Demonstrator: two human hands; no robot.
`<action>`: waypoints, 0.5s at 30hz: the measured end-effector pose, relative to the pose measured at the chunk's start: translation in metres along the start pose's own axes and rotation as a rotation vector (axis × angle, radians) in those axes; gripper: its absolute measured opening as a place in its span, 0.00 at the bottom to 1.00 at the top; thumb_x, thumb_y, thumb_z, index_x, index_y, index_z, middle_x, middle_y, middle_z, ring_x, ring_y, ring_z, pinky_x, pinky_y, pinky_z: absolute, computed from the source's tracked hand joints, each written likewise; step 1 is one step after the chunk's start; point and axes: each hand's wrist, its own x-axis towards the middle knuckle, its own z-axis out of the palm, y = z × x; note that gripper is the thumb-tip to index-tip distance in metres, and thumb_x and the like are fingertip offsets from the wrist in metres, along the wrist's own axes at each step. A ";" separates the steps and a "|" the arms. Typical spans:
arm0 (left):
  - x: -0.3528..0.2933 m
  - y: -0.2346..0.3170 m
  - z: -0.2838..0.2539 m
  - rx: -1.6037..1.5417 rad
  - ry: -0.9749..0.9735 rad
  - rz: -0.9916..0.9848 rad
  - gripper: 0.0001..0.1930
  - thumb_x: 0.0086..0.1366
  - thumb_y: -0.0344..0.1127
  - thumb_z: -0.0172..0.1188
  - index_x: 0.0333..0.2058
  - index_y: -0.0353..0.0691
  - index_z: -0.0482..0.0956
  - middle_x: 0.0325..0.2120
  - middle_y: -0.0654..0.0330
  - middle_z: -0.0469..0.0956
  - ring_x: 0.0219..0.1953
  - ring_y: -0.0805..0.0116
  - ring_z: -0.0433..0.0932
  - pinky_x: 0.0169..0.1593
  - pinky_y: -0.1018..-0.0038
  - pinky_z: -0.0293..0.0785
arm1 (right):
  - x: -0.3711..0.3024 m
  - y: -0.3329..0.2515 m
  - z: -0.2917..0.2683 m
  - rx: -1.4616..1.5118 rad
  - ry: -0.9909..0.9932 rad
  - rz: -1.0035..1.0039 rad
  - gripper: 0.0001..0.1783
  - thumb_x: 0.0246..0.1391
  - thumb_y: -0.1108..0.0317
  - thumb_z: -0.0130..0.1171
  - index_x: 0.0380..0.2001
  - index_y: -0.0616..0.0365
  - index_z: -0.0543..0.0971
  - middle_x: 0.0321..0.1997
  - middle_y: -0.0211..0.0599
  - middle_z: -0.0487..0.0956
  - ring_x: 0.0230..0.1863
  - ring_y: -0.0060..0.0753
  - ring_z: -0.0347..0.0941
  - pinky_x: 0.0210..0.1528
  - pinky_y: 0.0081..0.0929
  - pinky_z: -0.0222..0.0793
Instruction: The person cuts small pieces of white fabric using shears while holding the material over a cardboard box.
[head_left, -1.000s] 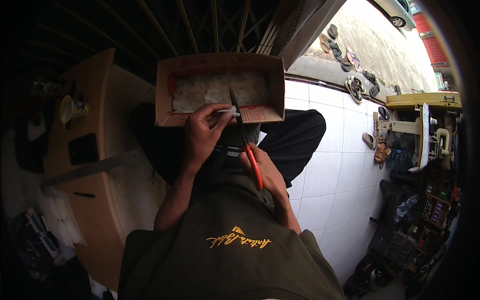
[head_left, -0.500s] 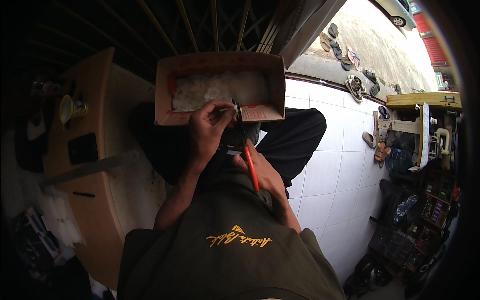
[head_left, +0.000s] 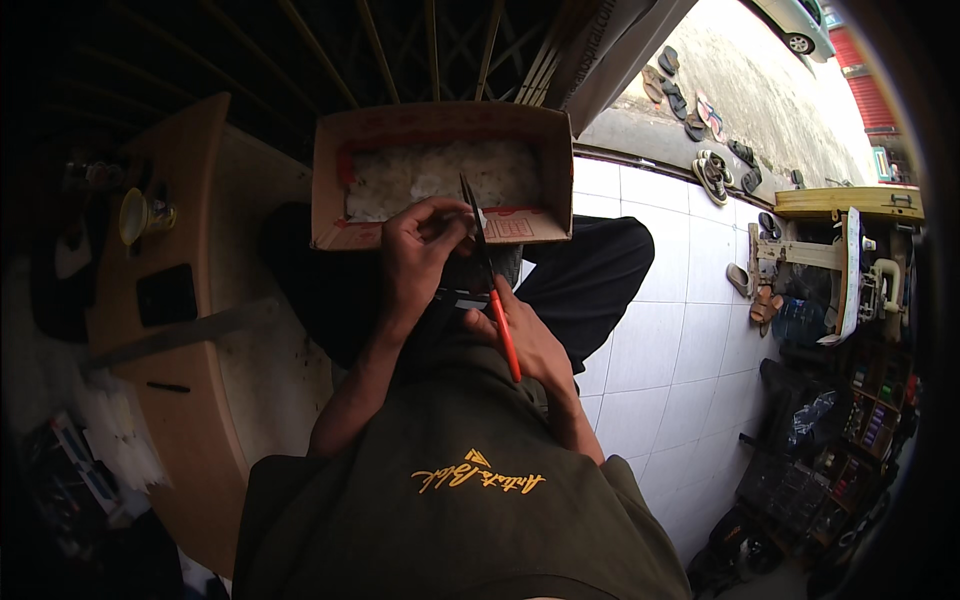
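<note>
My right hand (head_left: 530,340) is wrapped round a long red-handled cutting tool (head_left: 503,325) with narrow dark blades, like scissors; its other handle is hidden. The blades point up and away, over the near side of an open cardboard box (head_left: 440,123). Fingers pinched, my left hand (head_left: 425,245) sits just left of the blades. A small whitish piece (head_left: 480,217) shows at its fingertips, against the blades; its kind is too small to tell. Inside the box lies a layer of off-white, fluffy-looking material (head_left: 490,170).
To the left stands a wooden table (head_left: 185,400) with a dark flat device (head_left: 167,296), a pen (head_left: 168,388) and a yellowish tub (head_left: 135,217). White floor tiles (head_left: 640,330) lie to the right. Several sandals and shoes (head_left: 712,175) line the doorway. Beyond is a cluttered shelf (head_left: 870,410).
The tool's tips have moved up slightly over the box and come closer together. My left hand stays almost in place, still pinching near the blades.
</note>
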 end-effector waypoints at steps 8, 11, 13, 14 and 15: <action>0.001 0.009 -0.003 0.119 -0.056 -0.034 0.06 0.63 0.22 0.60 0.39 0.31 0.80 0.31 0.60 0.83 0.30 0.77 0.81 0.35 0.82 0.77 | 0.002 0.001 0.002 0.065 0.036 0.033 0.41 0.58 0.33 0.51 0.49 0.66 0.65 0.31 0.60 0.76 0.41 0.64 0.75 0.44 0.45 0.67; 0.000 0.008 -0.003 0.145 -0.040 -0.012 0.06 0.63 0.22 0.60 0.39 0.30 0.80 0.32 0.60 0.82 0.31 0.77 0.81 0.36 0.82 0.78 | 0.002 0.002 0.002 0.094 0.053 0.039 0.39 0.58 0.34 0.51 0.47 0.66 0.67 0.31 0.59 0.76 0.39 0.63 0.75 0.43 0.45 0.67; -0.001 0.009 -0.002 0.169 -0.033 -0.012 0.06 0.64 0.22 0.60 0.39 0.30 0.79 0.33 0.59 0.82 0.32 0.77 0.81 0.37 0.82 0.78 | 0.002 0.000 0.001 0.088 0.060 0.053 0.38 0.59 0.35 0.51 0.46 0.66 0.68 0.31 0.58 0.77 0.38 0.62 0.75 0.43 0.45 0.67; -0.002 0.009 -0.001 0.183 -0.034 -0.020 0.05 0.64 0.22 0.60 0.39 0.30 0.79 0.33 0.59 0.82 0.32 0.77 0.81 0.37 0.82 0.78 | 0.002 0.001 0.001 0.100 0.065 0.055 0.37 0.59 0.35 0.51 0.45 0.66 0.69 0.31 0.58 0.77 0.38 0.61 0.75 0.43 0.44 0.66; -0.002 0.010 -0.001 0.197 -0.035 -0.027 0.05 0.64 0.22 0.60 0.39 0.29 0.79 0.33 0.59 0.82 0.32 0.77 0.81 0.37 0.82 0.78 | 0.002 0.001 0.002 0.111 0.070 0.058 0.37 0.59 0.36 0.51 0.44 0.66 0.70 0.31 0.58 0.77 0.38 0.61 0.75 0.43 0.44 0.66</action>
